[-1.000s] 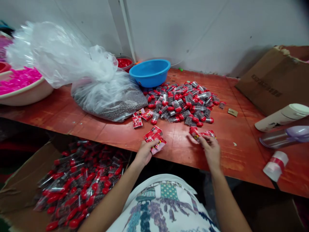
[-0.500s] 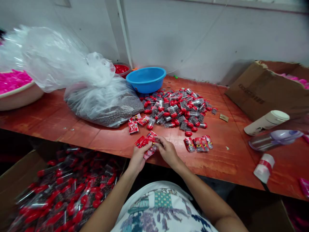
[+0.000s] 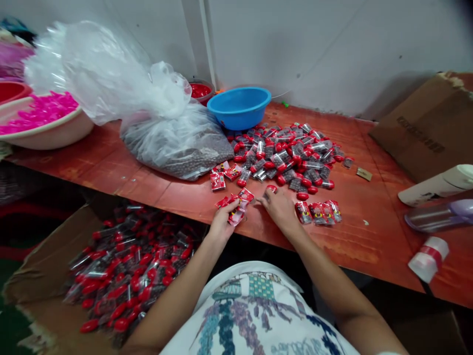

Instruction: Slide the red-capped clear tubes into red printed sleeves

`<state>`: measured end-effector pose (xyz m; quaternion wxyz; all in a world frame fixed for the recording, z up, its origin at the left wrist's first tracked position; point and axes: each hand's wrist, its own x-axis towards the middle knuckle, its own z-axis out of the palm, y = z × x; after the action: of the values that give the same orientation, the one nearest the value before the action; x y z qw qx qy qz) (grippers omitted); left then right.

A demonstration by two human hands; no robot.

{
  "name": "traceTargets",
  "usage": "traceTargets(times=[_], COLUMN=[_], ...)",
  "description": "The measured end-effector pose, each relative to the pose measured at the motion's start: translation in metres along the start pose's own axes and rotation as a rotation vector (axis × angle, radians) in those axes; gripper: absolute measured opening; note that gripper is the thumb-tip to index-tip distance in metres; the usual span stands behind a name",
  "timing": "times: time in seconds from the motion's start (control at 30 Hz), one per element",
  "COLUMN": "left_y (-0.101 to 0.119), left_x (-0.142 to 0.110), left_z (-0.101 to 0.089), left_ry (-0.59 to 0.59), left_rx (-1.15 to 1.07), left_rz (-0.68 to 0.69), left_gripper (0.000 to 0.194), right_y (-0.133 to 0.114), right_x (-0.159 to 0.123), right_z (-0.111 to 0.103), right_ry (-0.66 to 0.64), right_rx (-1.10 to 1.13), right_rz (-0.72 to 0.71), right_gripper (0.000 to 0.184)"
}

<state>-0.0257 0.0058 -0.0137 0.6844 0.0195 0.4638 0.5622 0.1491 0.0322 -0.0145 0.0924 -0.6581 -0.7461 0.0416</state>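
Note:
My left hand (image 3: 222,217) is closed on a bunch of small red printed plastic packets (image 3: 240,204), held above the table's front edge. Just right of it, my right hand (image 3: 279,204) has curled fingers around a small clear bottle with a red cap (image 3: 272,188); most of that bottle is hidden by the fingers. Behind it spreads a pile of similar red-capped bottles (image 3: 284,153) with dark contents. A few red packets (image 3: 218,181) lie left of the pile, and several filled ones (image 3: 321,213) lie to the right of my right hand.
A tied clear bag of dark beads (image 3: 177,148) and a blue basin (image 3: 240,108) stand behind. Pink pieces fill a cream basin (image 3: 55,133) at left. Below, a carton (image 3: 51,276) holds more bottles. At right are a white flask (image 3: 436,186), clear cup (image 3: 428,219) and carton (image 3: 421,128).
My right hand has left the packets and moved away to the right, and now has a red-capped bottle in its fingers. My left hand keeps the packets. The view has shifted left.

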Motion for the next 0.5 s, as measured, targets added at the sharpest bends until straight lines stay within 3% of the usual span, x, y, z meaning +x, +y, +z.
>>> traceTargets(times=[0.13, 0.33, 0.5], left_y=[0.004, 0.003, -0.004], left_x=[-0.001, -0.004, -0.006], left_z=[0.004, 0.011, 0.018], left_ry=[0.015, 0.002, 0.015], left_rx=[-0.083, -0.108, -0.114], left_rz=[-0.08, -0.091, -0.064], left_gripper=[0.01, 0.01, 0.013], right_y=[0.0, -0.008, -0.024], right_x=[-0.031, -0.057, -0.064], right_z=[0.009, 0.008, -0.001], right_ry=[0.033, 0.088, 0.162], right_rx=[0.234, 1.049, 1.179], right_rz=[-0.049, 0.007, 0.024], right_gripper=[0.023, 0.046, 0.046])
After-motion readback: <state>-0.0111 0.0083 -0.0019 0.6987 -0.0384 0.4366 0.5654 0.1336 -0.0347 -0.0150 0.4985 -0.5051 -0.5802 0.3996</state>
